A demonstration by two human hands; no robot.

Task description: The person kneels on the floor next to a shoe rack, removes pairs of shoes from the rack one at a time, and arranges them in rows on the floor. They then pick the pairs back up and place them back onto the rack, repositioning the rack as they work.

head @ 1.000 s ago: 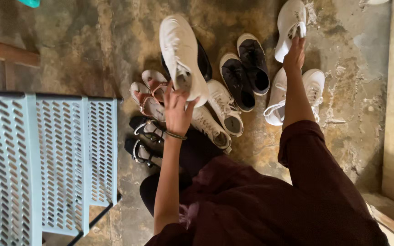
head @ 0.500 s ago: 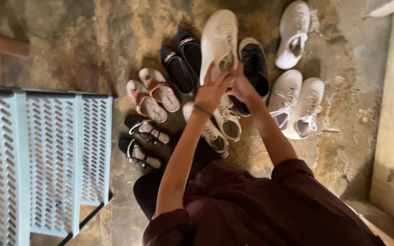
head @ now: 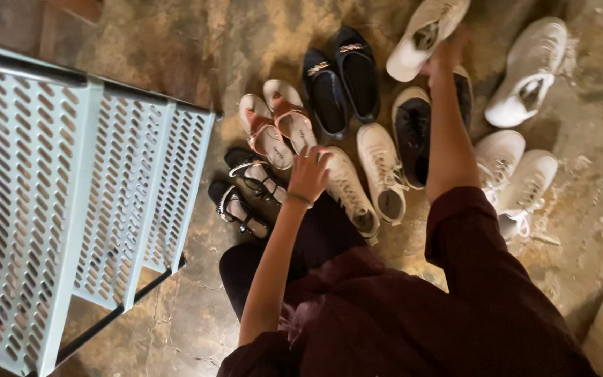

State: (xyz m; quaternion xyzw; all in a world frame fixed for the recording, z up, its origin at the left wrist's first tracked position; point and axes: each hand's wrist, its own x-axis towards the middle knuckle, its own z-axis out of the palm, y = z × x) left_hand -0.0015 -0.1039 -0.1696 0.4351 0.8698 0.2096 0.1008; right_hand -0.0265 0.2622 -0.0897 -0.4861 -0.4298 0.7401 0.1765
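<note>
My right hand [head: 444, 59] is stretched far forward and grips a white sneaker [head: 423, 35] by its heel end, holding it tilted above the other shoes. My left hand [head: 308, 173], with a thin bracelet at the wrist, hovers with fingers apart and holds nothing. It is just above the toe of a white lace-up sneaker [head: 347, 188] and beside the pink sandals [head: 273, 129]. A second white lace-up sneaker [head: 382, 171] lies next to the first.
A pale blue perforated shoe rack [head: 71, 195] stands at the left. On the rough concrete floor lie black flats [head: 343, 80], black strappy sandals [head: 246, 192], a black sneaker [head: 413, 129] and more white sneakers [head: 528, 70] [head: 518, 181] at the right.
The white sneaker passed from my left hand, through both hands, to my right hand, which carried it farther away and rightward. My left hand let go and drew back toward me.
</note>
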